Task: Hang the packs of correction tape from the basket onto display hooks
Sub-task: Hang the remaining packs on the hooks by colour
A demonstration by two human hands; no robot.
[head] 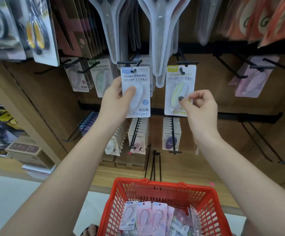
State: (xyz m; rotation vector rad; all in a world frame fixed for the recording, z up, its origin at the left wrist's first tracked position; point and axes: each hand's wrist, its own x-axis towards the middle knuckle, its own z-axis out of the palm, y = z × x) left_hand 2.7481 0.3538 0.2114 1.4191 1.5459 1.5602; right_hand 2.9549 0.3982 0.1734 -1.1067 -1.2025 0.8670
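My left hand [117,99] grips a blue-topped pack of correction tape [138,106], thumb pressed on its clear blister, with the pack's hole at the tip of a black display hook [134,71]. To its right a yellow-topped pack [180,90] hangs on another hook [182,71]. My right hand [200,108] is at that pack's lower right corner, fingers curled, thumb and forefinger pinching its edge. Below, the red basket [163,186] holds several more packs [145,217] in blue, pink and lilac.
Other correction tape packs hang on hooks to the left [80,80] and far right [252,79]. Scissors and other carded goods [37,31] hang above. Full rows of packs [137,133] sit on lower hooks, and cardboard boxes [31,150] stand at lower left.
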